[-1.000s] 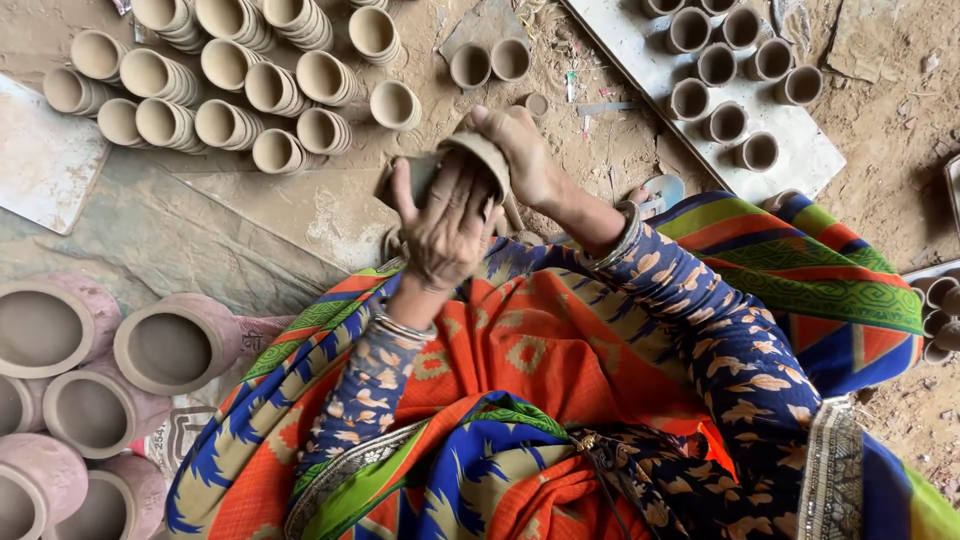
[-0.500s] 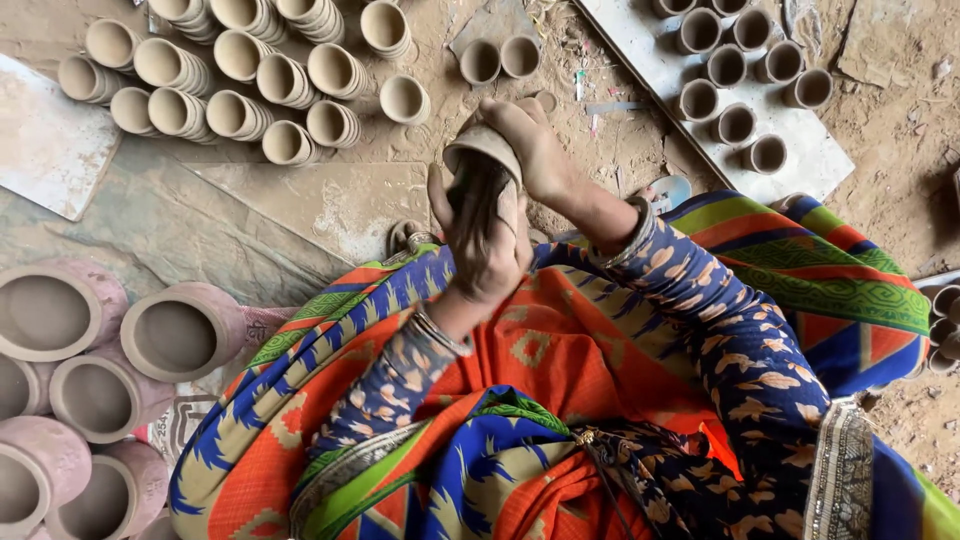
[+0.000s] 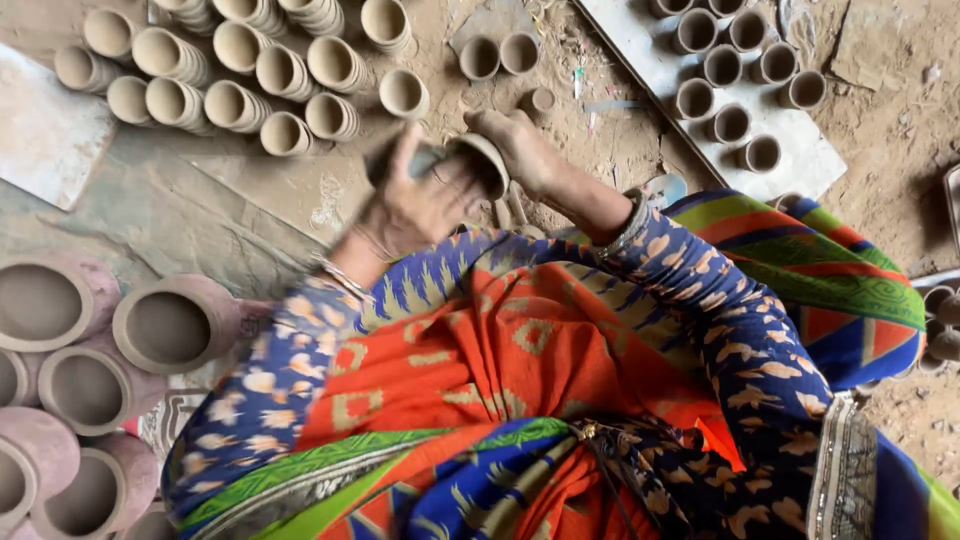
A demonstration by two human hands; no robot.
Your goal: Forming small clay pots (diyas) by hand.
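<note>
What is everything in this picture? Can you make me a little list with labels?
place: dusty ground, seen from above
right hand: holds a small clay cup by its rim
left hand: blurred, against the cup
cup stacks: rows lying on their sides, upper left
board: pale, upper right, with upright cups standing on it
big pots: pinkish, lower left, mouths facing the camera
clothes: orange, blue and green patterned cloth
bangles: on the right wrist
</note>
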